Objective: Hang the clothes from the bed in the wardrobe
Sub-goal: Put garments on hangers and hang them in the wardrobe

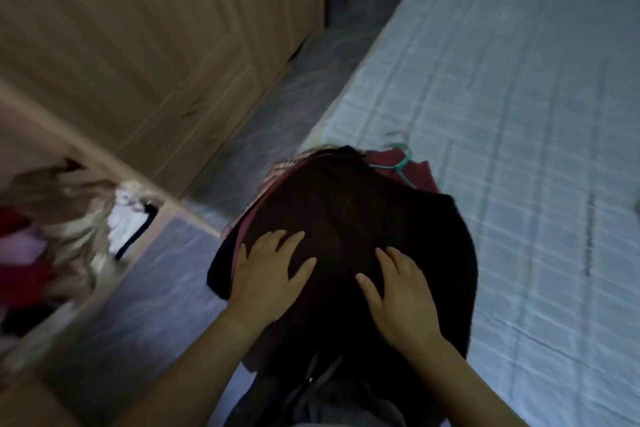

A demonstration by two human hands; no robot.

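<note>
Palms down, our left grip (273,274) and right grip (401,298) lie released, fingers spread flat on a dark garment (346,204). It tops a pile at the near left corner of the bed (519,97) and overhangs the edge. Beyond it we see a maroon garment (420,173) and a teal hanger (403,163). Leftward, a strip of floor (277,97) separates the bed from the wardrobe (138,45), whose open compartment (52,236) holds blurred clothes.
</note>
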